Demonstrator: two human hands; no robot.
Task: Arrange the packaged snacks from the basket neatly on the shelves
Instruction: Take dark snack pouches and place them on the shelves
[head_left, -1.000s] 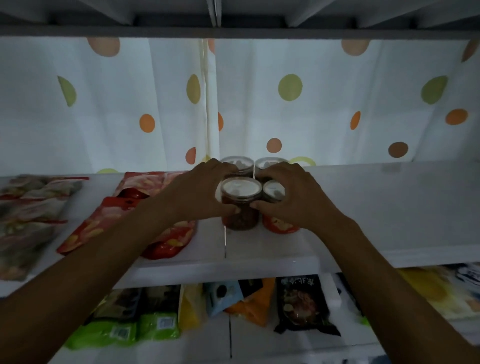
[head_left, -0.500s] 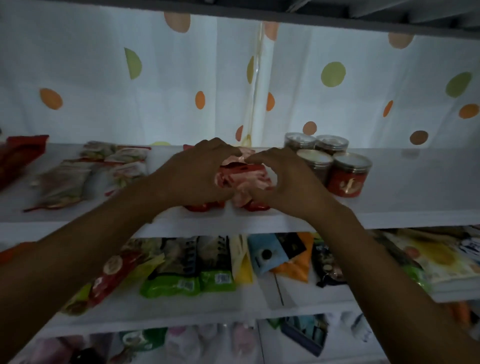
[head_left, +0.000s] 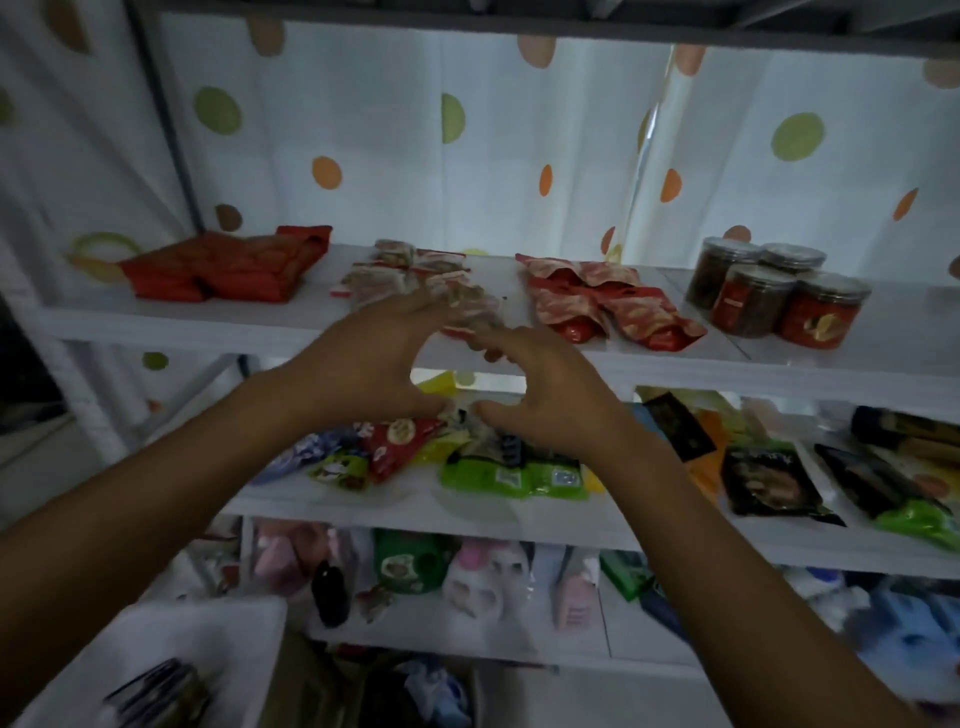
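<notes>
Red pouches (head_left: 597, 301) released; left hand (head_left: 363, 364), right hand (head_left: 545, 400) shifted to clear packets (head_left: 410, 273), fingers (head_left: 410, 310) spread, holding nothing

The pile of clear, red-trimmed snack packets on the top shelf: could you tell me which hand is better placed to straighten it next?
Probably the left. The left hand reaches the pile of clear, red-trimmed snack packets with its fingertips, while the right hand sits lower, at the white shelf front edge.
</notes>
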